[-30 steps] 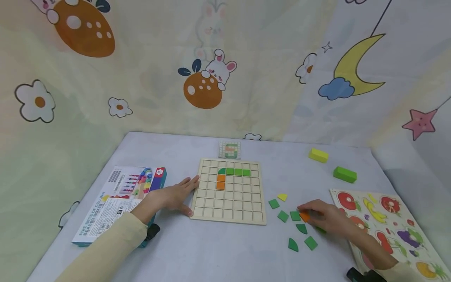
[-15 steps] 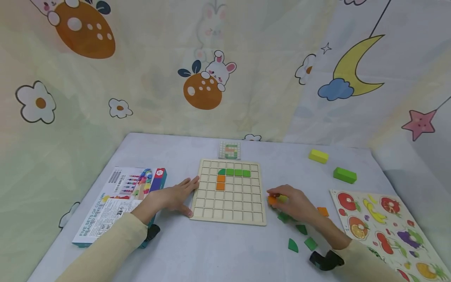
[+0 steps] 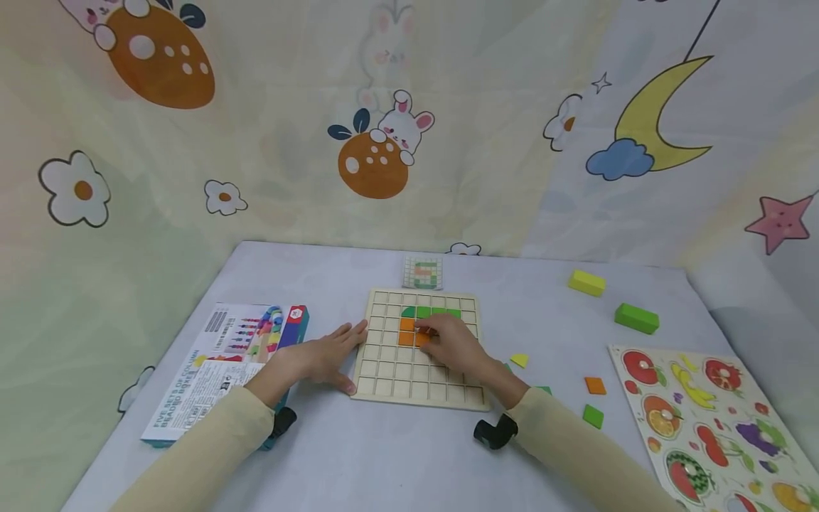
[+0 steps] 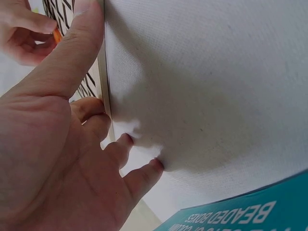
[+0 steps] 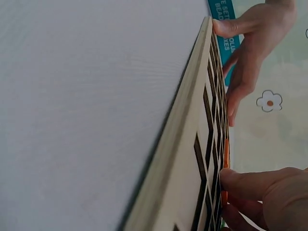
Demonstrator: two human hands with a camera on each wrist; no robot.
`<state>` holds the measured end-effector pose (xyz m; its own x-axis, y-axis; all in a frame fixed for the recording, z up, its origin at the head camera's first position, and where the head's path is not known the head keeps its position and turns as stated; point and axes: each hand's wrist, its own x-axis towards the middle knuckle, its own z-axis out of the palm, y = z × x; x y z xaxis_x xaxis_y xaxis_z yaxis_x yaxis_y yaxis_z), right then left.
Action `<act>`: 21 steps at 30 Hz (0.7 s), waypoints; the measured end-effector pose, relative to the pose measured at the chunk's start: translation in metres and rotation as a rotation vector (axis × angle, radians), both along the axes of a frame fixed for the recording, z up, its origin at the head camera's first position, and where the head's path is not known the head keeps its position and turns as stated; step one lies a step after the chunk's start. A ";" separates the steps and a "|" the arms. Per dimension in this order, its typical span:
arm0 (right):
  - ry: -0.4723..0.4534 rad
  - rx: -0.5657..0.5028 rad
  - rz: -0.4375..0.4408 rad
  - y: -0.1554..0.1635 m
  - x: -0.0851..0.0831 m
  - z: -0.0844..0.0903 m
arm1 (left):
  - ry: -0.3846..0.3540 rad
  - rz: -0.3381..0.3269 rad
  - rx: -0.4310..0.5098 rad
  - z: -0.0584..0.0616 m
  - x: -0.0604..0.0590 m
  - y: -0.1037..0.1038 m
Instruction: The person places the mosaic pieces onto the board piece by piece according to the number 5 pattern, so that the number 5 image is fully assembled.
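Note:
A wooden grid board lies at the middle of the table. It holds a row of green tiles and two orange tiles below that row's left end. My right hand reaches over the board and pinches another orange tile at a cell just right of the lower orange one. That orange tile shows edge-on in the right wrist view, by my fingertips. My left hand lies flat on the table, its fingers straight against the board's left edge.
Loose tiles lie right of the board: yellow, orange, green. Farther back right stand a yellow block and a green block. A fruit puzzle is at the right, a bead-set box at the left, and a pattern card behind the board.
My right hand picked an orange tile from the loose pile at the right and carried it left onto the board. The left hand stayed at the board's edge.

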<state>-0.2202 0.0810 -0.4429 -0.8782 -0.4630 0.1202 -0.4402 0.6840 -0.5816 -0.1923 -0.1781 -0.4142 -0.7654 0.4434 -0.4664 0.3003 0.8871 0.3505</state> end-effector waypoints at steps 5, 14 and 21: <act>0.000 0.008 0.007 0.000 -0.002 -0.003 | -0.006 0.013 0.006 0.000 0.001 0.001; 0.012 -0.002 0.004 0.004 -0.001 -0.003 | 0.001 0.016 0.005 0.002 -0.002 0.001; 0.003 -0.078 -0.042 0.038 0.006 0.004 | -0.009 0.026 0.010 0.000 0.000 -0.001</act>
<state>-0.2137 0.1193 -0.4393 -0.8962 -0.4150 0.1568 -0.4137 0.6543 -0.6330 -0.1923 -0.1786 -0.4143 -0.7727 0.4278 -0.4690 0.2739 0.8912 0.3616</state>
